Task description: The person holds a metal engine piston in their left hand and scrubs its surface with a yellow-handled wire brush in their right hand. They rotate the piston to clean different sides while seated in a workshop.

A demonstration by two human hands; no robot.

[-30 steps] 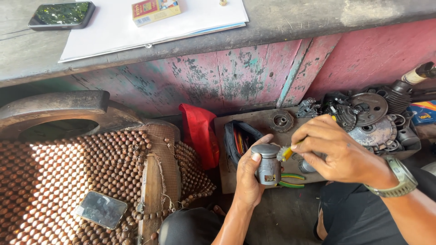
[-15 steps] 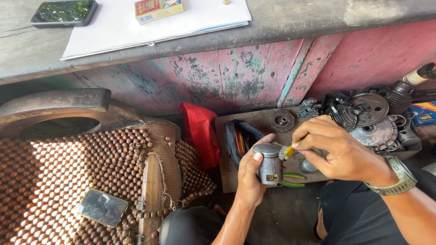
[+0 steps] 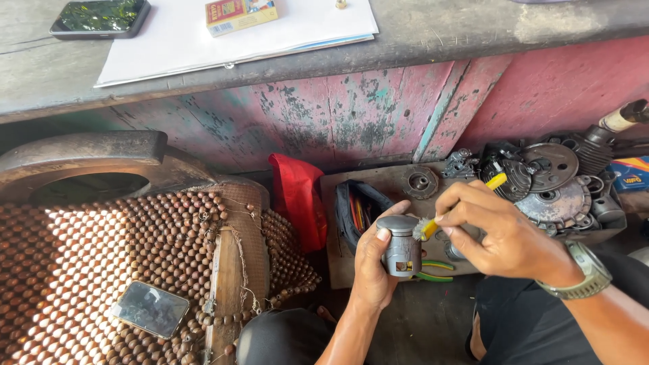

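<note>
Left hand: the left hand [image 3: 374, 267] rises from the lower middle of the view, forearm upright, fingers wrapped around a grey metal piston [image 3: 400, 245], with the thumb pressed against its upper side.
Piston: held upright in front of the person's lap, flat crown on top, a hole showing low on its side; it sits above a wooden board [image 3: 378, 181].
Right hand: the right hand [image 3: 503, 236] comes in from the right, wrist bent, a green watch [image 3: 583, 270] on it. Its fingers pinch a yellow-handled brush [image 3: 454, 207] tightly.
Brush: tilted, handle end pointing up and right, pale bristles touching the piston's upper right edge.
Pouch: a black pouch [image 3: 357, 205] lies open on the board just left of the piston; red and yellow tool handles show inside.
Tray: a shallow tray [image 3: 608, 228] at the right holds dark engine parts [image 3: 551, 177], round plates and finned pieces piled together.
Board: also carries a round metal hub [image 3: 419, 181] and green-handled pliers [image 3: 433, 269] under the piston.
Left side: a beaded seat cover [image 3: 122, 263] with a phone [image 3: 150, 309] lying on it.
Shelf above: papers [image 3: 223, 37], a small box [image 3: 241, 13] and another phone [image 3: 99, 16].
</note>
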